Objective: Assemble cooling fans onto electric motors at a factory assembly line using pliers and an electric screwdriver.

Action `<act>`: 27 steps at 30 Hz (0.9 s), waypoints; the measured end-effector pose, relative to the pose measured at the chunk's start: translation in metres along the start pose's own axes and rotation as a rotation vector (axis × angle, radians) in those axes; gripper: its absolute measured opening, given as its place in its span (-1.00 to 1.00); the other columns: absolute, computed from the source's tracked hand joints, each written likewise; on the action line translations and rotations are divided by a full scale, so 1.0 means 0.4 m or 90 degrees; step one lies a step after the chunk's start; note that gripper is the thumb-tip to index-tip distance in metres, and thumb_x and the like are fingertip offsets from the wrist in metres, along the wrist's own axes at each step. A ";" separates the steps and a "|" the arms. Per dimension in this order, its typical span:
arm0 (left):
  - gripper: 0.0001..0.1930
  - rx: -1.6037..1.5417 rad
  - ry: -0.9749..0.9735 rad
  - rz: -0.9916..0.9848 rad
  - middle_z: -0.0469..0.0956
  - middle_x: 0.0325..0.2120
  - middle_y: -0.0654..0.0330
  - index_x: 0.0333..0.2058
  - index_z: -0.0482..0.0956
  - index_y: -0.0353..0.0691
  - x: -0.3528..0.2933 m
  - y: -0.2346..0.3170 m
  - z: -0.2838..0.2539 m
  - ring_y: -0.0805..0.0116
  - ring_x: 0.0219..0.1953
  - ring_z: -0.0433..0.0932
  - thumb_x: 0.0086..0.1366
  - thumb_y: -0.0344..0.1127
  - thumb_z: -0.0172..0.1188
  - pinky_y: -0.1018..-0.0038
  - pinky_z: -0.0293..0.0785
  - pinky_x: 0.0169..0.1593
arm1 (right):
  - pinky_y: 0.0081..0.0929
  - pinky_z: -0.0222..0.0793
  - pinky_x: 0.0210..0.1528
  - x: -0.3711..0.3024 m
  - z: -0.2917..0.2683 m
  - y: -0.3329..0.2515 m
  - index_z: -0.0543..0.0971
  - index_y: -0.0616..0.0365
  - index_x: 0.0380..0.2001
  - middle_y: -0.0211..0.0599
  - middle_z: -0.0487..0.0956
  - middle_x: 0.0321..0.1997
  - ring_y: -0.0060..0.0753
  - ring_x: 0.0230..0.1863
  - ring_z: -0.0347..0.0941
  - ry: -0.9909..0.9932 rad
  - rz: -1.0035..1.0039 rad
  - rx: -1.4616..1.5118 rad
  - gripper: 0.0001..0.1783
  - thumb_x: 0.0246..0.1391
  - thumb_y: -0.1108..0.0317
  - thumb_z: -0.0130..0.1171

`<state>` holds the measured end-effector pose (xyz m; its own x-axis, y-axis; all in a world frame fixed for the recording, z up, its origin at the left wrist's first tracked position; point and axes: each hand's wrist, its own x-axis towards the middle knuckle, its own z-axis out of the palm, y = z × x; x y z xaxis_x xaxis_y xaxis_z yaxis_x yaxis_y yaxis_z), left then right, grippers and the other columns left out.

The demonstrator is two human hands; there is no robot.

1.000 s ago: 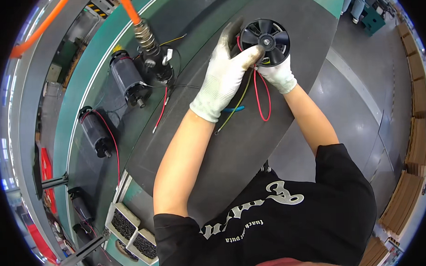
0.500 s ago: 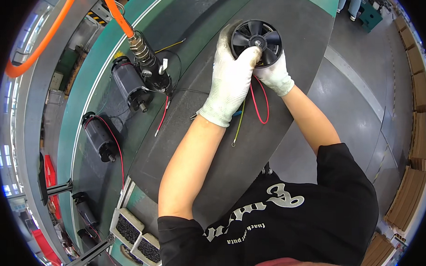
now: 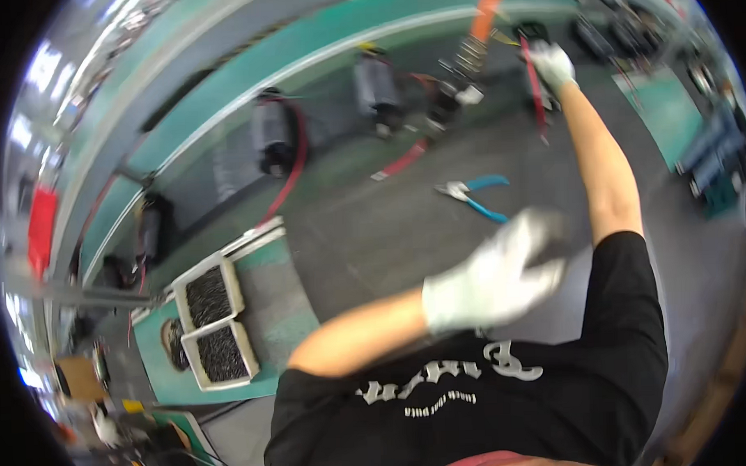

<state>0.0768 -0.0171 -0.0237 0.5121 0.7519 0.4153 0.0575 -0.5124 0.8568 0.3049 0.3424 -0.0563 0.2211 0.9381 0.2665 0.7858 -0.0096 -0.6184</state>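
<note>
My right hand [image 3: 553, 65], in a whitish glove, is stretched to the far side of the bench, its fingers closed around a dark cylindrical motor [image 3: 536, 92] with a red wire. Near my chest is my left hand [image 3: 494, 278], gloved too and blurred by motion. Its thumb and fingers stand apart, and no object shows between them. Pliers [image 3: 454, 191] with blue handles lie on the dark mat beyond the left hand. A black pneumatic screwdriver [image 3: 446, 103] hangs left of the right hand.
An orange hose [image 3: 490, 7] runs up from the screwdriver. More motors, including one at centre [image 3: 376, 89] and one farther left [image 3: 273, 134], line the belt. Two pale trays of small black screws [image 3: 244, 361] sit at lower left. A person's legs [image 3: 711, 151] show at right.
Both hands held a motor, its black fan facing up; now they are apart. The right reaches far with a motor, while the left has come toward my chest. The view has turned, uncovering the pliers.
</note>
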 end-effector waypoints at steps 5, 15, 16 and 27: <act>-0.64 -0.041 -0.048 -0.259 0.53 -0.04 -0.07 -0.02 0.53 -0.31 -0.403 0.048 -0.170 0.01 -0.03 0.55 0.32 -0.20 0.11 0.24 0.45 0.09 | -0.21 0.39 0.09 0.217 0.054 0.132 0.58 0.27 -0.05 0.09 0.61 -0.07 0.04 0.02 0.54 0.151 -0.099 -0.129 -0.34 0.02 -0.13 0.18; -0.71 -0.183 0.613 -0.454 0.55 -0.21 -0.08 -0.16 0.47 -0.45 -0.599 0.017 -0.177 0.24 -0.20 0.55 0.35 -0.28 0.00 0.37 0.43 0.01 | -0.31 0.40 0.08 -0.585 0.160 -0.560 0.49 0.34 0.01 0.05 0.58 -0.08 -0.07 -0.04 0.53 -0.092 -0.507 0.136 -0.47 0.10 0.12 0.14; -0.75 -0.161 0.536 -0.491 0.58 -0.22 -0.03 -0.19 0.52 -0.42 -0.580 0.028 -0.178 0.26 -0.17 0.56 0.29 -0.35 -0.01 0.38 0.44 -0.01 | -0.17 0.34 0.13 -0.533 0.240 -0.602 0.43 0.38 0.04 0.16 0.53 -0.03 0.09 0.01 0.47 -0.126 -0.481 -0.014 -0.34 0.10 -0.04 0.06; -0.68 -0.095 0.814 -0.340 0.51 -0.24 -0.04 -0.18 0.47 -0.38 -0.774 0.128 -0.150 0.25 -0.22 0.50 0.39 -0.17 0.03 0.39 0.42 -0.05 | -0.20 0.26 0.28 -0.357 0.491 -0.675 0.26 0.31 0.28 0.08 0.35 0.31 -0.02 0.29 0.34 -0.403 -0.211 -0.226 -0.12 0.01 -0.08 0.14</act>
<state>-0.1301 -0.2513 -0.0900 -0.6760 0.7353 -0.0489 -0.1362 -0.0594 0.9889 -0.0522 0.2790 -0.0727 -0.3420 0.9291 -0.1408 0.9140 0.2941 -0.2796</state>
